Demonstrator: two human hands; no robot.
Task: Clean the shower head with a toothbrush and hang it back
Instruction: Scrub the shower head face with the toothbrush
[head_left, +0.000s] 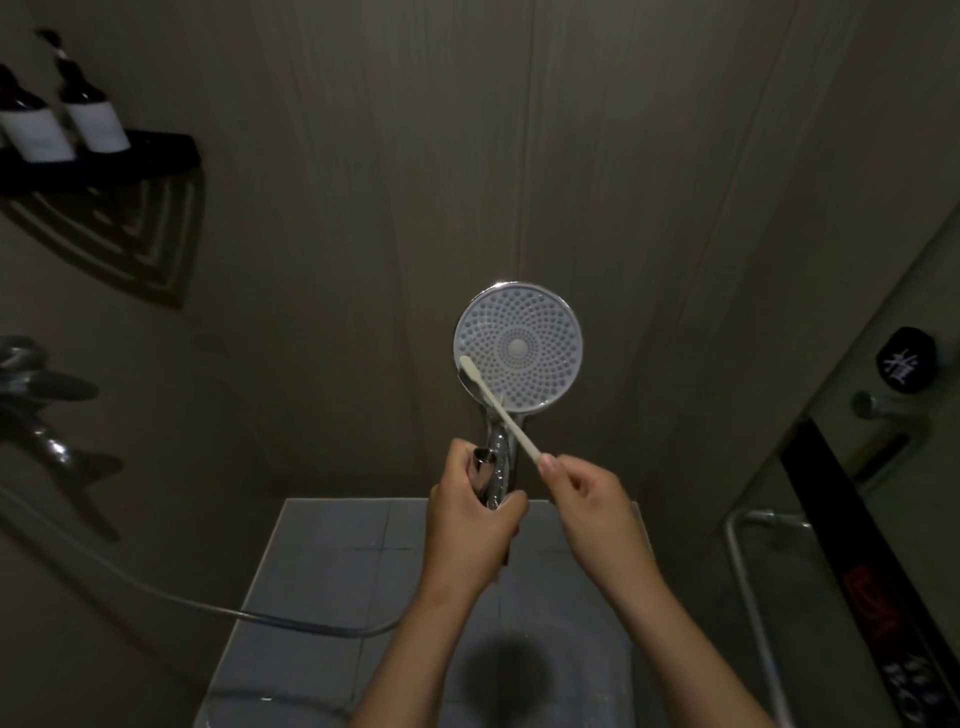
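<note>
2 hands are up in the middle of my view. The left hand (470, 525) has its fingers wrapped round the chrome handle (497, 457) of the shower head (518, 345), thumb across the front, a firm grasp. The head stands upright above that fist, its round white spray face turned toward me, held in the air in front of the beige wall panel (649, 182) and not on any holder that I can see.

The right hand (587, 499) pinches the tail end of a cream toothbrush (501, 410) between thumb and fingertips, the other fingers curled in under it. The brush slants up and to the left, crossing in front of the neck of the shower head, and its bristle end lies against the lower left edge of the spray face.

1 grey hose (156, 592) sweeps in from the left and curves low over the grey tiled floor (322, 571); I cannot tell where it meets the handle, the left forearm hides that.

Up on the left, 2 dark pump bottles (93, 111) with white labels stand side by side on a black corner shelf (156, 150). Below them a chrome tap (36, 395) sticks out from the left edge. On the right, a black knob (906, 358) and a chrome rail (748, 571) sit near the glass door.
</note>
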